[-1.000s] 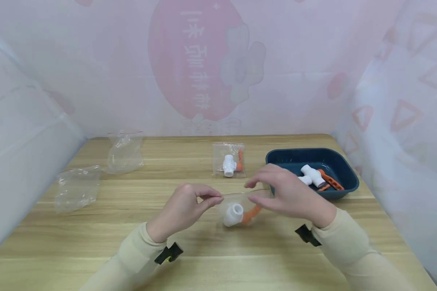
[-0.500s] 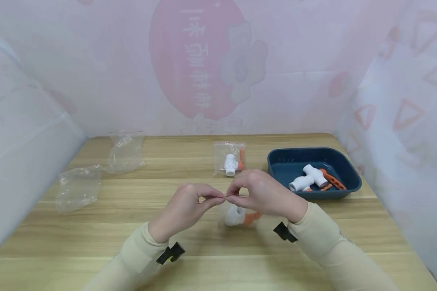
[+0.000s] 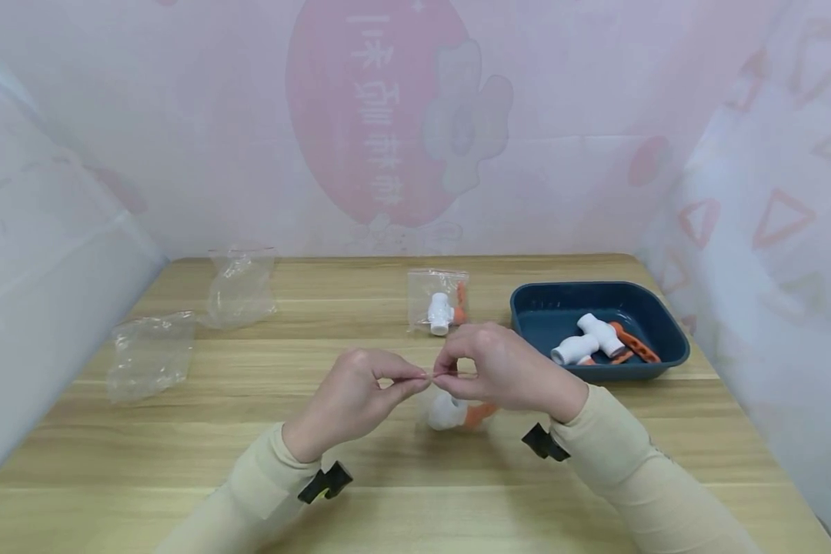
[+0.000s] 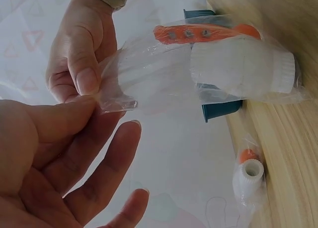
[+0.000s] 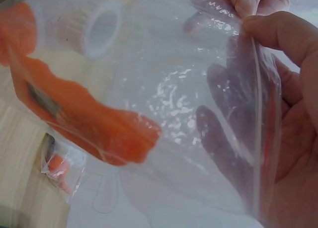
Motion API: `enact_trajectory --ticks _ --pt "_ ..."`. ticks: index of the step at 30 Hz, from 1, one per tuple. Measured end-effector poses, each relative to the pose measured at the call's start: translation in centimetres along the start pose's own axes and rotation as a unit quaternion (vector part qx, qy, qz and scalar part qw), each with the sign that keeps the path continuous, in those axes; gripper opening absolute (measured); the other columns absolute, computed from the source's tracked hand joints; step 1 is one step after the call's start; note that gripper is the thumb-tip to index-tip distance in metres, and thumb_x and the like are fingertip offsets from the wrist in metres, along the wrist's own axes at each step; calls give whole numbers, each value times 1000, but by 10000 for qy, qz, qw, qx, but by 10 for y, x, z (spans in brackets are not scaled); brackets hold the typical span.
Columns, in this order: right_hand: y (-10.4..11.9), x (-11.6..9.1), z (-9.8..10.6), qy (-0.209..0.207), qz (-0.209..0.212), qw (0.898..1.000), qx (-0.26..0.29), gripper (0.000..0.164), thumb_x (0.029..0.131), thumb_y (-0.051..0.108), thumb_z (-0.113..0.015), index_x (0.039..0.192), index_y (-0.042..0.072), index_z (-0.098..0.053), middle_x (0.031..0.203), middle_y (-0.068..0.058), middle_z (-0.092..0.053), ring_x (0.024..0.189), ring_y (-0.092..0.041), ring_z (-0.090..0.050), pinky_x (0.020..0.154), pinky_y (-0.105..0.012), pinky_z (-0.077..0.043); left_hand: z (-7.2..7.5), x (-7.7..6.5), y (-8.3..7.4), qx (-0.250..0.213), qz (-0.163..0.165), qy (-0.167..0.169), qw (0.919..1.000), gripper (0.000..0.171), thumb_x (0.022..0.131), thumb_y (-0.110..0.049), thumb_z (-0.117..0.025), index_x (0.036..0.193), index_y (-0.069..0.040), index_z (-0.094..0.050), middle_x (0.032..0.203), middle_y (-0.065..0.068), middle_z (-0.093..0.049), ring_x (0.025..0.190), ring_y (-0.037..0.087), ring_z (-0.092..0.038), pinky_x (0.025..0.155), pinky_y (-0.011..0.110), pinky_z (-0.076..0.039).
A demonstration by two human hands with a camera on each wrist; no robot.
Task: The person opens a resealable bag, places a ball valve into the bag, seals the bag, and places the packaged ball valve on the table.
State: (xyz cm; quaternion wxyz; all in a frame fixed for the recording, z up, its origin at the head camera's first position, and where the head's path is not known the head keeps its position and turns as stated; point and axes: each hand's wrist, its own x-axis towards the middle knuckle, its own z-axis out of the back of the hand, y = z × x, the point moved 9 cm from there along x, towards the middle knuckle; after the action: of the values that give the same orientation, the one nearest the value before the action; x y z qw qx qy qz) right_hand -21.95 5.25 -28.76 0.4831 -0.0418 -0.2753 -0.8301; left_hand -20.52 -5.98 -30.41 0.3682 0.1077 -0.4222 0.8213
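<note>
A clear zip bag (image 5: 174,84) hangs between my hands with a white plastic ball valve (image 4: 238,66) inside. The valve's orange handle (image 5: 94,121) lies along the bag wall in the right wrist view. My left hand (image 3: 352,402) pinches the bag's top edge between thumb and forefinger. Right beside it, my right hand (image 3: 507,375) pinches the same edge, fingertips nearly meeting the left ones. In the head view, the hands cover the top of the bag. Whether the zip is sealed along its whole length cannot be made out.
Behind the hands lies another bagged valve (image 3: 439,312). A dark blue tray (image 3: 536,304) at the right holds white valves (image 3: 599,335) with orange handles. Two clear bags (image 3: 154,358) without valves lie at the left on the wooden table (image 3: 180,462).
My right hand has moved left from the bag's right side to meet the left hand and now pinches the top edge. My left hand has kept its pinch, almost still.
</note>
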Motion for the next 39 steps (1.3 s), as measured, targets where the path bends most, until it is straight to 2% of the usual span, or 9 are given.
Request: enact_trajectory --ticks 7,13,18,25,32,39 --pt "-5 -3 0 -2 -125 9998 163 10 89 11 -74 82 18 -71 79 13 -60 72 -7 -57 65 -22 -50 2 -1 0 112 -14 -98 9999 6 85 -6 -78 91 -7 -80 86 -2 -75 80 6 -70 71 23 -56" --pt "-13 -7 0 27 -226 9989 405 11 90 10 -72 83 19 -71 81 13 -62 74 -3 -56 66 -25 -52 5 -2 0 202 3 -166 9997 6 84 -5 -79 90 -7 -80 86 -1 -76 80 7 -71 71 24 -56" --pt "-16 -11 1 -5 -306 9984 468 12 88 10 -74 83 20 -71 81 14 -61 73 -3 -55 64 -29 -53 5 -3 1 138 48 -165 9998 6 84 -5 -79 89 -8 -80 86 -1 -76 80 7 -71 72 24 -56" --pt "-19 -15 5 -103 -310 9984 467 12 88 11 -75 82 21 -70 81 15 -61 73 -5 -57 65 -27 -53 5 -3 1 112 28 -174 9998 7 84 -5 -79 90 -8 -80 86 0 -76 80 7 -71 72 24 -56" --pt "-27 -22 8 -75 -521 9969 578 10 89 13 -75 84 20 -71 80 14 -63 71 -5 -56 65 -28 -53 8 -5 3 288 87 -218 9993 6 84 -5 -79 89 -9 -80 86 -2 -76 79 6 -70 71 24 -57" --pt "-34 -29 12 -169 -541 9961 671 12 90 12 -74 83 20 -70 80 13 -63 69 -5 -56 63 -28 -52 10 -7 6 331 129 -282 9990 8 82 -4 -80 88 -10 -80 86 -1 -76 79 6 -70 71 25 -57"
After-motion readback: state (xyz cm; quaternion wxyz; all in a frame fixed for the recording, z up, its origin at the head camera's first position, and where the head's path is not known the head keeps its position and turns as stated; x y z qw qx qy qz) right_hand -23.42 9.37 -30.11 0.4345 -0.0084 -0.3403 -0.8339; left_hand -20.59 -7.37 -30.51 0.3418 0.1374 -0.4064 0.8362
